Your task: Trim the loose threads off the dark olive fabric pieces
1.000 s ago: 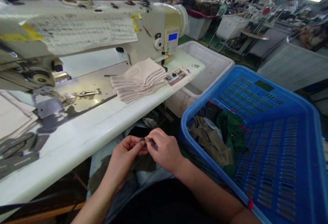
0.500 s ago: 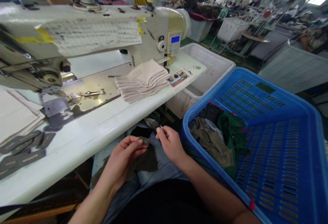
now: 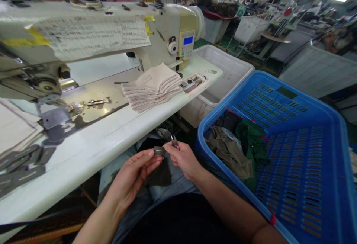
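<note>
Over my lap, my left hand pinches the left end of a small dark grey label with light lettering. My right hand is closed around small thread snips, whose blades point up and away from me. Its thumb and fingertip also touch the label's right end. Dark cloth lies on my lap under the hands. More dark labels are heaped on the left of the sewing table.
A sewing machine stands on the table, with a stack of beige cloth pieces beneath its arm. On my right is a blue basket holding green and brown cloth. Behind it stands a white bin.
My right hand has moved left to the label, and the snips' blades now point upward. The label has turned so its lettering shows. The view has shifted slightly.
</note>
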`<state>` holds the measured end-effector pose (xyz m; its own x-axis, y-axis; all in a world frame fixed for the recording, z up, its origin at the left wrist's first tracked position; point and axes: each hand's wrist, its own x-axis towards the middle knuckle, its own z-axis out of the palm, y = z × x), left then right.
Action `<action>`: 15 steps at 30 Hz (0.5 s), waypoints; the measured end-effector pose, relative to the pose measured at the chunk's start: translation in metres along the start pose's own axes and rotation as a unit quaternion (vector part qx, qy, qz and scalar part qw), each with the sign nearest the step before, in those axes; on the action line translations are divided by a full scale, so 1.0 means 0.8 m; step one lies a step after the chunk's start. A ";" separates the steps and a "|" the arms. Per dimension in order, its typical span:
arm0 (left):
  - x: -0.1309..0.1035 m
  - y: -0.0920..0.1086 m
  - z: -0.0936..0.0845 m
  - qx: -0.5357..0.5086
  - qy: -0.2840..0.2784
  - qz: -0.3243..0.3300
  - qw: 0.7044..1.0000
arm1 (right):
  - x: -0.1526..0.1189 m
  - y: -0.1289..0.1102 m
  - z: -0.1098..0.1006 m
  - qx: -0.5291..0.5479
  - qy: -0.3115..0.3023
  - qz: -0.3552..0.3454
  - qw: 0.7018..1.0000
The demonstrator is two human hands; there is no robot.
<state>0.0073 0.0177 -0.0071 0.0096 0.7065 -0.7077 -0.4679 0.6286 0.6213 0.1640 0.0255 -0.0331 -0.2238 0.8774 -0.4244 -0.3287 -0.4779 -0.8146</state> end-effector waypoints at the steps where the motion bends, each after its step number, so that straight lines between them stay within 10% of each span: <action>1: 0.000 0.000 -0.001 0.000 -0.001 0.002 1.000 | 0.000 0.000 0.000 -0.004 0.003 -0.005 1.000; 9: -0.004 -0.003 -0.005 0.169 -0.037 0.113 0.978 | 0.004 -0.009 -0.001 -0.211 0.020 -0.155 0.965; 15: -0.008 -0.001 -0.001 0.134 -0.007 0.108 0.985 | 0.003 -0.006 0.004 -0.169 0.027 -0.131 0.977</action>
<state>0.0071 0.0127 -0.0031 -0.0511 0.8364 -0.5458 -0.2102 0.5253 0.8246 0.1624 0.0295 -0.0288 -0.1204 0.9729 -0.1974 -0.0442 -0.2039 -0.9780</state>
